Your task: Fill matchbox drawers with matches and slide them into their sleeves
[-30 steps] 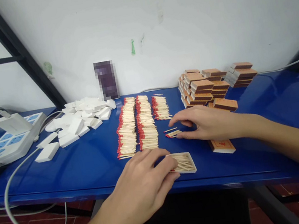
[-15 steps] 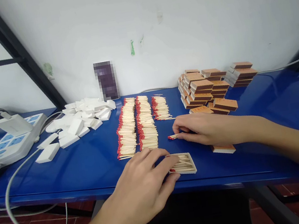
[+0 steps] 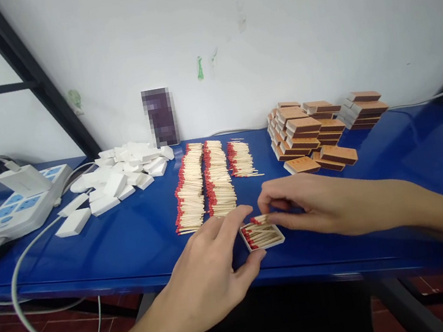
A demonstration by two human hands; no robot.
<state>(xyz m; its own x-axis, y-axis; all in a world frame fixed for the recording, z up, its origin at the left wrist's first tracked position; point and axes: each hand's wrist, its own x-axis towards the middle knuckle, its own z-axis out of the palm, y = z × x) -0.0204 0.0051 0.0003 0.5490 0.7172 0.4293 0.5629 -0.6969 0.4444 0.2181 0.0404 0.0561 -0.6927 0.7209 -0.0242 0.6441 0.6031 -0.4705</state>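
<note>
A small white matchbox tray (image 3: 277,240) lies near the table's front edge with a layer of red-tipped matches (image 3: 258,234) inside. My left hand (image 3: 214,263) steadies it from the left, thumb at the near side and fingers by the far side. Between thumb and fingertips, my right hand (image 3: 313,204) pinches a few matches (image 3: 260,219) just over the tray's far edge, red heads pointing left. Behind the tray are two long rows of matches (image 3: 189,191) (image 3: 218,178) and a shorter row (image 3: 240,158).
Orange-brown matchboxes (image 3: 302,127) are stacked at the back right, with a smaller stack (image 3: 365,108) beyond. White box trays (image 3: 121,174) lie heaped at the left. A power strip (image 3: 19,205) with cables stands further left. A blurred dark object (image 3: 161,116) leans on the wall.
My right hand has brought the pinched matches left and down to the tray. My left fingers have lifted off the matches inside, uncovering their red heads.
</note>
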